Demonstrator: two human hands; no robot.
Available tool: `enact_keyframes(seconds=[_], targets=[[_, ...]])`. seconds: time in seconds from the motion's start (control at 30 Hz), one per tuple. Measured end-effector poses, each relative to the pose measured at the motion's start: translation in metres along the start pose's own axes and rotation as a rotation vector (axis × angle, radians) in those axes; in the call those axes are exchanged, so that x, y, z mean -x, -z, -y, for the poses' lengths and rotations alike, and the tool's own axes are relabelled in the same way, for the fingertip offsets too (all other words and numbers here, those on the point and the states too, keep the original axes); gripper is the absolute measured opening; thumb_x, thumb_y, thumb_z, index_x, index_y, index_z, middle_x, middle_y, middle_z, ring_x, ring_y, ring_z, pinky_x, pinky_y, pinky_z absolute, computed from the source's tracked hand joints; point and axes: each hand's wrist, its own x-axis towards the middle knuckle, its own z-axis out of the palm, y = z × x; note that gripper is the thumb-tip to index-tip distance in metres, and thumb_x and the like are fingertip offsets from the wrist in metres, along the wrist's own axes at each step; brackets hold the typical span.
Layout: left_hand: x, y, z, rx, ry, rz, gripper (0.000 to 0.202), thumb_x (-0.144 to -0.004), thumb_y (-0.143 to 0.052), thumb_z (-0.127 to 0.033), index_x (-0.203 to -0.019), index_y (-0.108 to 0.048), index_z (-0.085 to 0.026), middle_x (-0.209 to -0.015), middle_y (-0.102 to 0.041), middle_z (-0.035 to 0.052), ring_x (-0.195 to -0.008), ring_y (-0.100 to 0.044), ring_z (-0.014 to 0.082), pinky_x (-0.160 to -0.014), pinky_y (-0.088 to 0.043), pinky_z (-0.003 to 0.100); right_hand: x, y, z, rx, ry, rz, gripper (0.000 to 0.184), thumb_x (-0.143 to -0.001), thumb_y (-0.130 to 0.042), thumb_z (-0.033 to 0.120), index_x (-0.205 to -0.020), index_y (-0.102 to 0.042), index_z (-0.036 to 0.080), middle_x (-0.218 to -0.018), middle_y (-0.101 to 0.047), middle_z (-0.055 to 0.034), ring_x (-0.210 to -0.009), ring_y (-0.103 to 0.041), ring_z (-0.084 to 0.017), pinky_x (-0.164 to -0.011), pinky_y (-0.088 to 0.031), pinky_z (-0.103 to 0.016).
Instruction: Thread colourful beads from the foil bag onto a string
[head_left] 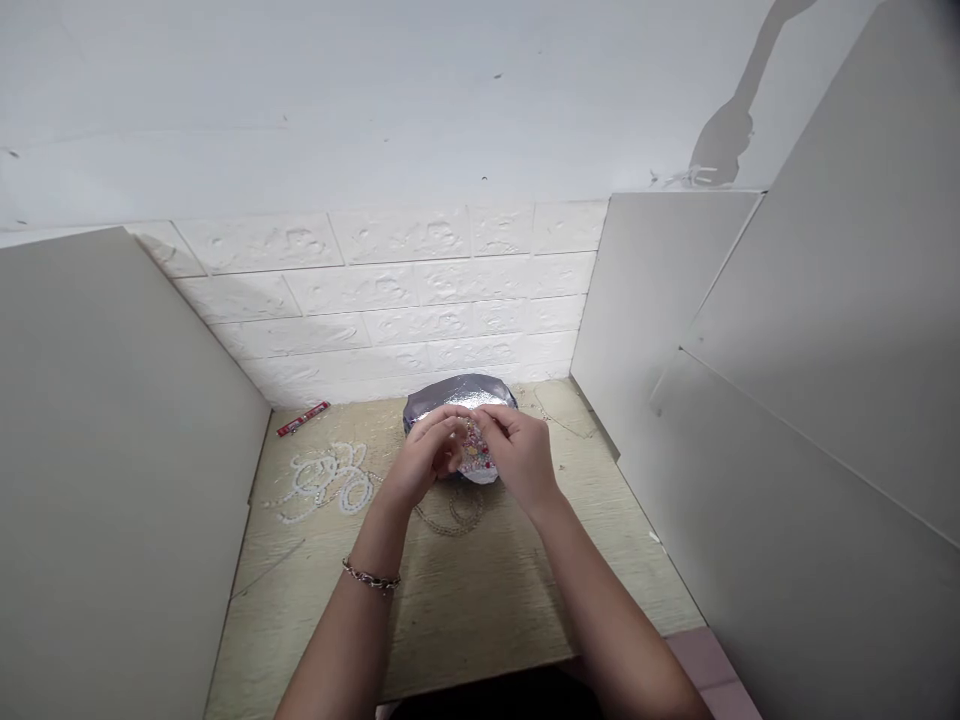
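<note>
My left hand [429, 455] and my right hand [517, 455] meet over a shiny silver bag [459, 393] of small coloured beads [477, 462] at the far side of the desk. Both hands have their fingers pinched together at the bag's opening, on something too small to make out, perhaps a bead or a thread. A bracelet [370, 577] circles my left wrist. A thin chain or beaded strand [450, 520] lies on the desk just below my hands.
A looped string of white beads [330, 482] lies to the left on the wooden desk [465, 600]. A small red packet [302, 418] sits by the white brick wall. Grey panels [112, 450] wall in the desk on both sides.
</note>
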Motion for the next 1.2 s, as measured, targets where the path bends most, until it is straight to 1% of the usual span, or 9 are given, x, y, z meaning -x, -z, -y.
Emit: enact_keyframes(seconds=[0.13, 0.27, 0.37, 0.47, 0.57, 0.83, 1.03, 1.13, 1.2], targets=[[0.001, 0.001, 0.001, -0.010, 0.012, 0.052, 0.027, -0.068, -0.052, -0.038, -0.080, -0.056, -0.014, -0.065, -0.053, 0.0010, -0.049, -0.050, 0.0074, -0.035, -0.028, 0.015, -0.008, 0.002, 0.008, 0.068, 0.077, 0.085, 0.026, -0.077, -0.040, 0.028, -0.071, -0.063, 0.017, -0.056, -0.057, 0.0007, -0.051, -0.047, -0.009, -0.052, -0.036, -0.020], [0.001, 0.001, 0.002, 0.020, -0.048, 0.108, 0.023, -0.069, -0.055, -0.033, -0.077, -0.059, -0.012, -0.072, -0.059, 0.0053, -0.069, -0.055, 0.0129, -0.058, -0.042, 0.022, -0.020, 0.003, 0.017, 0.097, 0.148, 0.143, 0.021, -0.075, -0.042, 0.023, -0.072, -0.062, 0.017, -0.061, -0.059, 0.0006, -0.056, -0.050, -0.008, -0.056, -0.037, -0.020], [-0.001, 0.001, 0.001, 0.143, -0.120, 0.114, 0.028, -0.071, -0.052, -0.037, -0.085, -0.060, -0.014, -0.085, -0.061, 0.0072, -0.083, -0.054, 0.0165, -0.071, -0.042, 0.028, -0.027, 0.007, 0.025, 0.097, 0.161, 0.243, 0.021, -0.075, -0.042, 0.022, -0.071, -0.062, 0.018, -0.065, -0.061, 0.0009, -0.059, -0.050, -0.007, -0.057, -0.036, -0.019], [-0.002, 0.002, 0.001, 0.188, -0.146, 0.117, 0.026, -0.071, -0.052, -0.037, -0.080, -0.062, -0.014, -0.083, -0.061, 0.0066, -0.083, -0.053, 0.0160, -0.073, -0.041, 0.028, -0.030, 0.011, 0.033, 0.099, 0.153, 0.370, 0.022, -0.075, -0.040, 0.019, -0.067, -0.061, 0.018, -0.065, -0.060, 0.0021, -0.059, -0.049, -0.006, -0.054, -0.035, -0.018], [-0.001, 0.003, 0.002, 0.169, -0.115, 0.134, 0.023, -0.070, -0.055, -0.034, -0.070, -0.063, -0.013, -0.072, -0.061, 0.0050, -0.073, -0.054, 0.0140, -0.070, -0.042, 0.027, -0.034, 0.013, 0.039, 0.130, 0.138, 0.397, 0.023, -0.075, -0.040, 0.021, -0.064, -0.060, 0.017, -0.060, -0.057, 0.0027, -0.056, -0.046, -0.006, -0.053, -0.033, -0.019], [0.001, 0.005, 0.002, 0.017, -0.034, 0.277, 0.022, -0.067, -0.057, -0.032, -0.060, -0.063, -0.011, -0.071, -0.059, 0.0057, -0.066, -0.053, 0.0119, -0.065, -0.041, 0.024, -0.078, 0.025, 0.073, 0.112, 0.318, 0.063, 0.027, -0.076, -0.040, 0.030, -0.077, -0.062, 0.014, -0.070, -0.058, 0.0004, -0.070, -0.051, -0.010, -0.064, -0.037, -0.022], [0.000, 0.005, -0.001, -0.225, -0.001, 0.384, 0.021, -0.069, -0.054, -0.030, -0.063, -0.065, -0.013, -0.071, -0.061, 0.0061, -0.071, -0.053, 0.0141, -0.068, -0.040, 0.026, -0.119, 0.051, 0.114, 0.025, 0.575, -0.232, 0.031, -0.071, -0.041, 0.031, -0.072, -0.063, 0.010, -0.054, -0.050, 0.0058, -0.058, -0.052, -0.005, -0.054, -0.034, -0.019], [0.000, 0.002, 0.000, -0.351, 0.076, 0.429, 0.019, -0.066, -0.056, -0.030, -0.062, -0.066, -0.014, -0.068, -0.062, 0.0053, -0.069, -0.054, 0.0147, -0.068, -0.041, 0.027, -0.133, 0.066, 0.138, -0.072, 0.577, -0.282, 0.029, -0.069, -0.038, 0.029, -0.063, -0.061, 0.012, -0.053, -0.048, 0.0066, -0.064, -0.056, -0.010, -0.047, -0.029, -0.019], [0.000, 0.000, 0.005, -0.390, 0.077, 0.341, 0.015, -0.058, -0.062, -0.029, -0.056, -0.065, -0.015, -0.062, -0.062, 0.0040, -0.064, -0.054, 0.0152, -0.061, -0.042, 0.026, -0.139, 0.076, 0.152, -0.194, 0.443, -0.218, 0.024, -0.069, -0.039, 0.025, -0.053, -0.055, 0.016, -0.057, -0.048, 0.0069, -0.071, -0.058, -0.012, -0.042, -0.025, -0.017]])
